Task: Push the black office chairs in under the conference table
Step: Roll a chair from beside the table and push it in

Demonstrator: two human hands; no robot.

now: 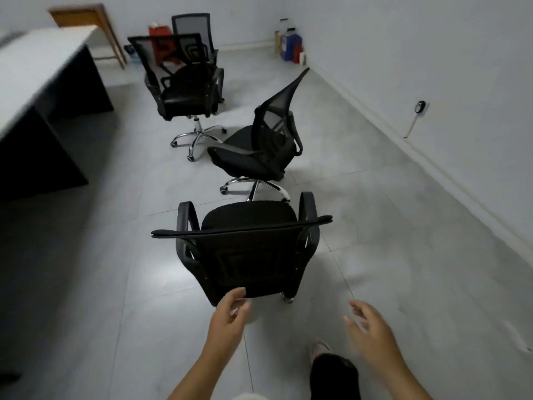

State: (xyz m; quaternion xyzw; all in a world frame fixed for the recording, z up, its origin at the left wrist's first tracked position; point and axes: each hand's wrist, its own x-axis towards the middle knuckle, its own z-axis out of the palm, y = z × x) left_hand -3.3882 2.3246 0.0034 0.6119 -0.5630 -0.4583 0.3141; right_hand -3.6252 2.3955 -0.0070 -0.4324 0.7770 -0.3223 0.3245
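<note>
Several black office chairs stand loose on the floor, away from the conference table (pixel 37 70) at the left. The nearest chair (pixel 248 249) has its mesh back turned to me. My left hand (pixel 230 313) hovers open just below its backrest, fingertips close to the lower edge. Out to the right, my right hand (pixel 372 324) is also open and holds nothing. A second chair (pixel 259 148) sits beyond, turned sideways. A third chair (pixel 184 82) and a fourth chair (pixel 193 27) stand farther back.
The table has a white top and dark panel legs. A wooden frame (pixel 101 27) leans at the back left wall. Boxes and bottles (pixel 291 44) sit in the far corner. A wall (pixel 432 67) with a socket runs along the right. My foot (pixel 320 349) shows below.
</note>
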